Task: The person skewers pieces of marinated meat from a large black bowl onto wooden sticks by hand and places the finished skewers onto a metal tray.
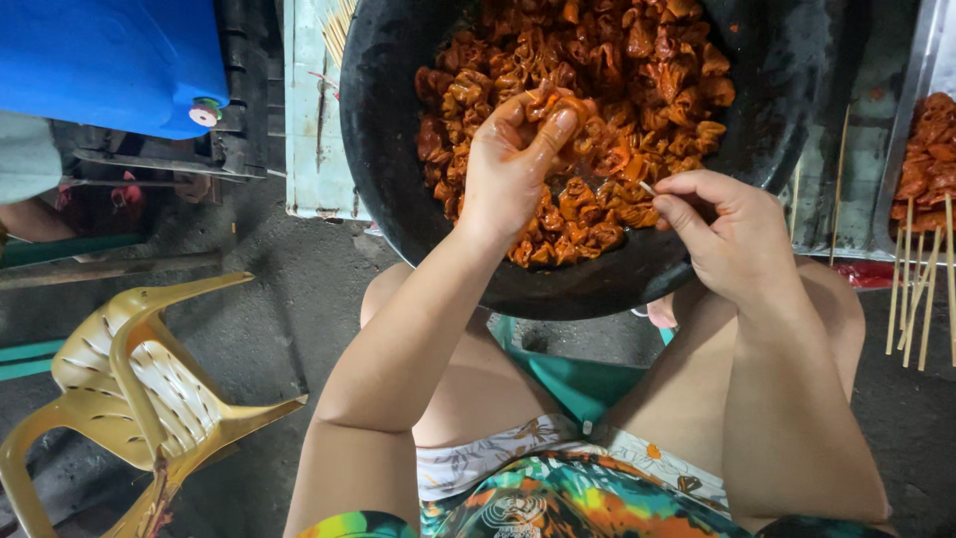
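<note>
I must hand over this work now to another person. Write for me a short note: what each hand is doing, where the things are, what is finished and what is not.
Left hand: fingers closed on one orange marinated meat piece, lifted over the black pan.
Right hand: pinches the thin end of a bamboo skewer at the pan's near rim; nothing threaded on it as far as can be seen.
Things: the pan rests by the knees, full of loose meat pieces. Filled skewers lie on the metal tray to the right.
Done: several skewers on the tray.
Left: most of the meat in the pan is still loose.

one pan (398, 149); one yellow chair (129, 399)
</note>
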